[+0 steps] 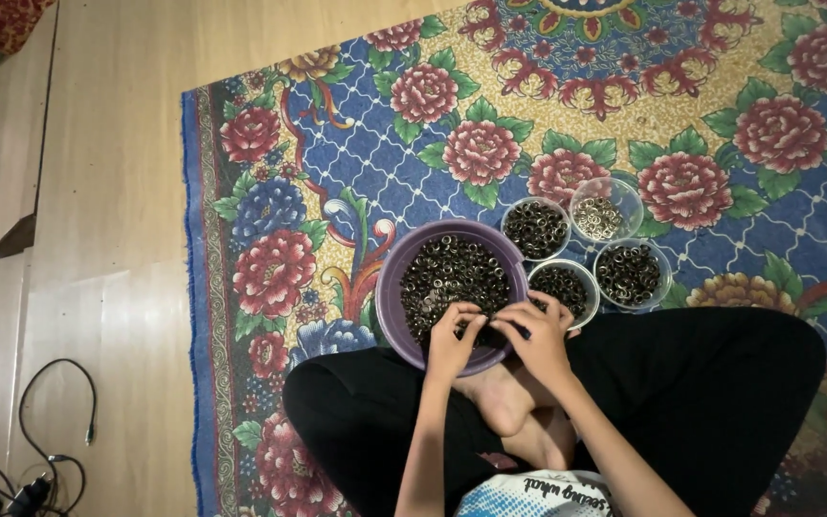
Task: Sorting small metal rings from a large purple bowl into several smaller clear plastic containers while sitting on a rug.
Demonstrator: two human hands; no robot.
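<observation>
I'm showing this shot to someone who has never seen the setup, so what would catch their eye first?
Most likely the bright floral rug with its red roses on blue and gold, filling most of the floor. Next, the purple bowl heaped with small dark metal rings at the person's crossed legs, both hands, left hand and right hand, working at its near edge. Four small clear bowls of sorted rings cluster just right of it.
</observation>
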